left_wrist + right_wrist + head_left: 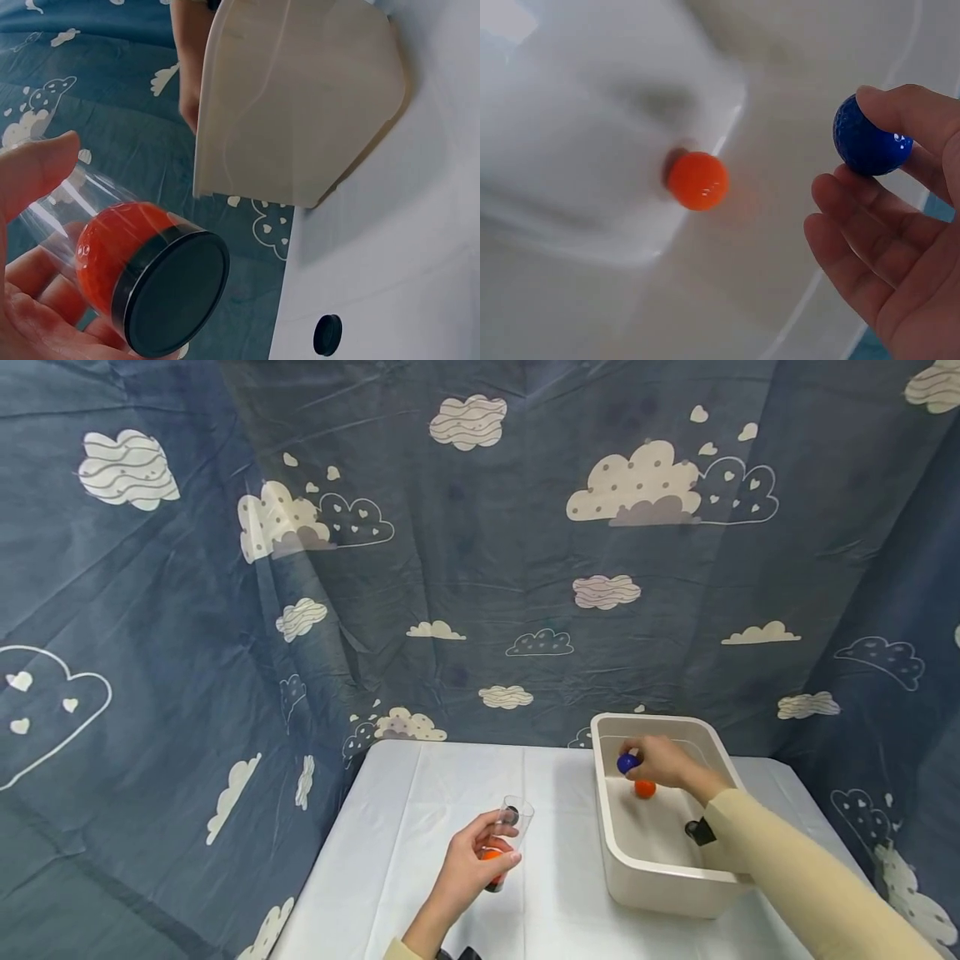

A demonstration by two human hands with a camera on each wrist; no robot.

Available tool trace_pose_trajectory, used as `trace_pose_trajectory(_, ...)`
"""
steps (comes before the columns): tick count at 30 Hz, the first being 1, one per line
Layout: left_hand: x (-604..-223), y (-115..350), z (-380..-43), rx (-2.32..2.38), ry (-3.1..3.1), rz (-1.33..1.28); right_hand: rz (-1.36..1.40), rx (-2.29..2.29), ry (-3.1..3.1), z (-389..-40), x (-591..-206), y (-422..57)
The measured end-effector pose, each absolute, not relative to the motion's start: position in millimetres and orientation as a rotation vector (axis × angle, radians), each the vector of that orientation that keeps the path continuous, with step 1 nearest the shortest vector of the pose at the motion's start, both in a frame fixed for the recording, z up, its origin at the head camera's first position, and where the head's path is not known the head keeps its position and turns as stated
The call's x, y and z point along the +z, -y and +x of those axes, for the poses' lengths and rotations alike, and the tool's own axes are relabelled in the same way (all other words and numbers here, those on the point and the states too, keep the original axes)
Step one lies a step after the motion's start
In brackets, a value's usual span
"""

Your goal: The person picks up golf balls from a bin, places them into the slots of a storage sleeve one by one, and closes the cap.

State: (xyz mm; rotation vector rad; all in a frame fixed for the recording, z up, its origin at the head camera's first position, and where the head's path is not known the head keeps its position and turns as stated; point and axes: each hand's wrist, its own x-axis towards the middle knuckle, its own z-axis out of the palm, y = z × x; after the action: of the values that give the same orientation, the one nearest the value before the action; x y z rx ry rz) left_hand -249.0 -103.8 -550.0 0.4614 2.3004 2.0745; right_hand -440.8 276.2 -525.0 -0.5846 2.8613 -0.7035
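My left hand (pixel 467 862) grips a clear plastic tube (pixel 517 827) that stands tilted over the table. Its lower end has a black base (pixel 180 292), and an orange ball (pixel 124 244) sits inside against that base. Thumb and fingers of my right hand (pixel 663 762) pinch a blue dimpled golf ball (pixel 870 139) within the white plastic bin (pixel 609 827), toward its far left corner. Below that hand an orange ball (pixel 697 181) lies on the bin's floor. A small black cap (pixel 328 334) is on the table beyond the tube, seen partly through its clear wall in the head view.
The bin occupies the right side of a table covered with white cloth (pixel 558 877). Its raised walls surround my right hand. Dark blue fabric (pixel 480 543) with cloud prints hangs behind the table and at both sides.
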Motion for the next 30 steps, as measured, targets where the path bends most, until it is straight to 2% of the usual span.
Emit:
trace_pose_trajectory(5,-548,104,-251,2.103,-2.335,0.433,-0.702,-0.633,-2.918,-430,-502,-269)
trace_pose_trajectory(12,-546,102,-253,2.145,-2.321,0.419,-0.724,-0.606,-2.971,-418,-478,-265)
trace_pose_trajectory(20,-548,101,-253,2.142,-2.317,0.337,-0.745,-0.805,-2.948,-388,-451,-251)
trace_pose_trajectory(30,-550,97,-249,2.143,-2.287,0.274,-0.847,-0.965,-2.965,-348,-435,-227)
